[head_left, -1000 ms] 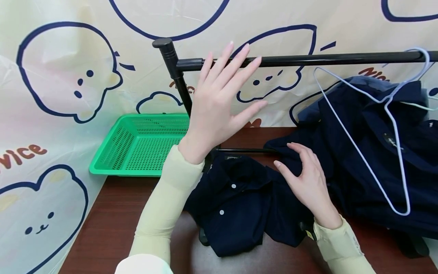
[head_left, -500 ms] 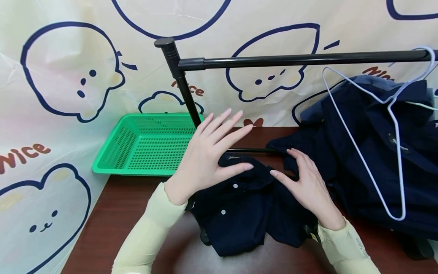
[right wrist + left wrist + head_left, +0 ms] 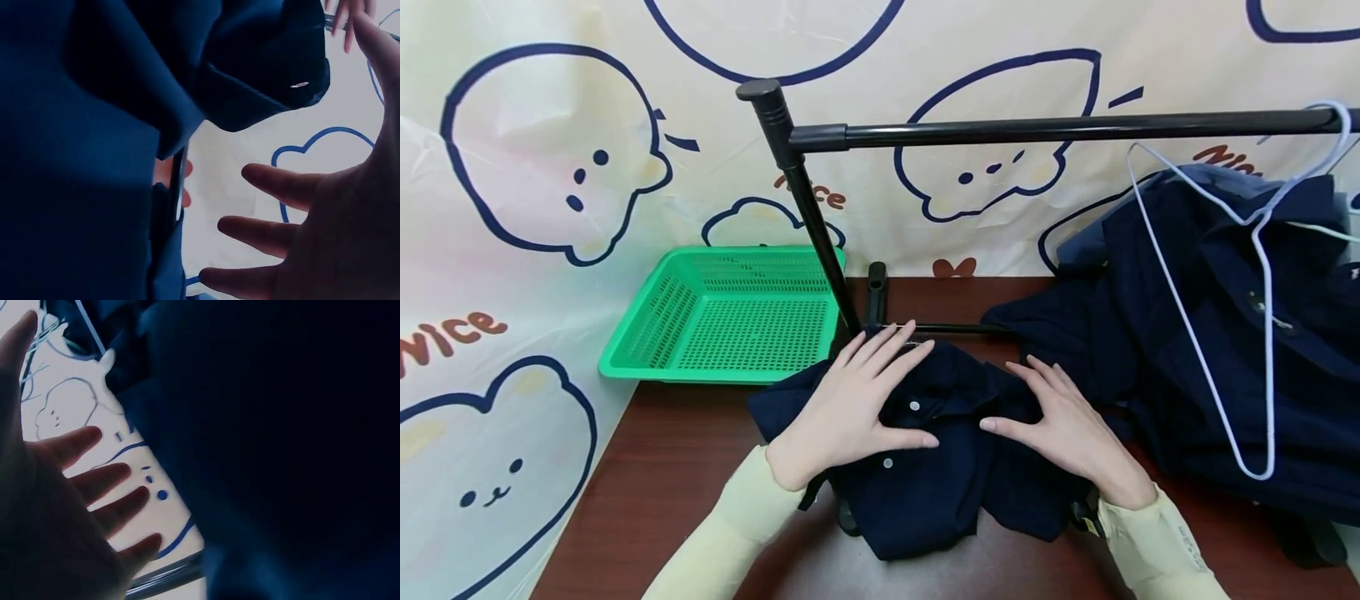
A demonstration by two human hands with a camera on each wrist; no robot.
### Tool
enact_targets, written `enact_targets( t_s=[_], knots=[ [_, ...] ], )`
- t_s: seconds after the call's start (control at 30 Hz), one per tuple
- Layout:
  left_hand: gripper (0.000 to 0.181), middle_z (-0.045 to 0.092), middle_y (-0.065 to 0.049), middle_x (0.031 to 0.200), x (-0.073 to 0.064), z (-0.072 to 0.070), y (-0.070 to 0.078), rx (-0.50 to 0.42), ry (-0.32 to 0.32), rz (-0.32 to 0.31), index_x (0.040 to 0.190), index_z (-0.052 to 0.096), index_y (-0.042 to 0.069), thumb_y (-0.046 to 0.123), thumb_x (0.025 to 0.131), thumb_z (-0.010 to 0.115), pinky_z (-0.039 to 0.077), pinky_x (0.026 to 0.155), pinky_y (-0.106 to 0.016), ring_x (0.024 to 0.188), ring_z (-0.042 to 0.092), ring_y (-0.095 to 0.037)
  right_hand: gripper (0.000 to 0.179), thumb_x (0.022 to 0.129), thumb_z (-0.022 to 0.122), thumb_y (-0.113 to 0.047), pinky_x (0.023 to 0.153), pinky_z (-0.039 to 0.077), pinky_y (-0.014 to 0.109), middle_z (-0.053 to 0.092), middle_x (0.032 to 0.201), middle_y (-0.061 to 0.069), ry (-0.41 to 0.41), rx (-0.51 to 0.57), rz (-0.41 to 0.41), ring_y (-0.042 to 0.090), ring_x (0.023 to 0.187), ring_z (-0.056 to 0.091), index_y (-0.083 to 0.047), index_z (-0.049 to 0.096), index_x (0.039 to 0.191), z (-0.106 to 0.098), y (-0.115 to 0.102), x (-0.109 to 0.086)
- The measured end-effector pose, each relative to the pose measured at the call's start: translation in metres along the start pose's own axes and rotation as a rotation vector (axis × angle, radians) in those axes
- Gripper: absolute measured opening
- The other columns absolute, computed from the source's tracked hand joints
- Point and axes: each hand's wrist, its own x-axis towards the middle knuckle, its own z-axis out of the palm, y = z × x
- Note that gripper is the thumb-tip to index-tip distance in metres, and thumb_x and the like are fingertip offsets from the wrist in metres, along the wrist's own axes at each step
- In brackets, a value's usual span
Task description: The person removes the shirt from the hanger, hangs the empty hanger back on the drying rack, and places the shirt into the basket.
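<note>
A navy shirt [image 3: 940,492] with white buttons is bunched in the middle, in front of the black rack post. My left hand [image 3: 853,400] is at its left part, fingers straight and spread, thumb pointing right across the buttoned front. On its right part is my right hand [image 3: 1060,421], fingers extended and thumb turned toward the left hand. Neither hand curls round the cloth. In the left wrist view, spread fingers [image 3: 106,481] stand beside dark cloth [image 3: 281,437]. The right wrist view has straight fingers [image 3: 256,231] next to hanging navy folds [image 3: 112,156].
A black clothes rack [image 3: 1037,129] spans the back. At right, a pale lilac hanger [image 3: 1268,333] hangs from its bar in front of more navy garments [image 3: 1195,367]. A green basket [image 3: 752,333] sits behind left on the brown table [image 3: 670,467].
My left hand has come down from the rack bar to the shirt. The right hand has shifted slightly lower. Some navy cloth now shows left of the left hand, and the hanger has turned a little.
</note>
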Motion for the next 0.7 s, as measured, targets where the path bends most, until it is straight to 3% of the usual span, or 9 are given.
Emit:
enact_targets(
  t_s=[0.17,0.37,0.5,0.7],
  knots=[
    [0.111,-0.003,0.006,0.155,-0.015,0.015,0.004,-0.002,-0.113,-0.083,0.151,0.014,0.032,0.090,0.060,0.043,0.012,0.105,-0.056,0.140,-0.002,-0.016,0.100,0.064,0.056,-0.081,0.096,0.018,0.067,0.020,0.151,0.015,-0.036,-0.008,0.018,0.043,0.135,0.013,-0.024,0.035,0.145,0.008,0.002,0.002],
    [0.124,-0.011,0.001,0.155,-0.033,0.020,0.005,0.022,-0.137,-0.188,0.151,0.010,0.031,0.091,0.050,0.050,0.008,0.097,-0.069,0.140,-0.005,-0.029,0.107,0.058,0.053,-0.086,0.095,0.022,0.067,0.024,0.150,0.013,-0.036,-0.064,0.024,0.042,0.135,0.017,-0.025,0.037,0.144,0.019,-0.001,0.003],
    [0.129,-0.014,-0.002,0.155,-0.044,0.025,0.004,0.044,-0.193,-0.262,0.151,0.004,0.034,0.089,0.046,0.056,0.011,0.089,-0.076,0.138,-0.006,-0.036,0.110,0.056,0.051,-0.089,0.093,0.024,0.068,0.027,0.149,0.011,-0.022,-0.106,0.017,0.041,0.134,0.018,-0.023,0.038,0.144,0.027,-0.004,0.004],
    [0.134,-0.011,-0.003,0.156,-0.051,0.035,0.002,0.005,-0.266,-0.280,0.151,0.003,0.035,0.089,0.041,0.059,0.024,0.088,-0.073,0.139,0.000,-0.036,0.119,0.054,0.049,-0.090,0.094,0.023,0.068,0.031,0.147,0.013,-0.023,-0.121,0.017,0.043,0.134,0.020,-0.012,0.038,0.143,0.036,-0.009,0.008]
  ],
)
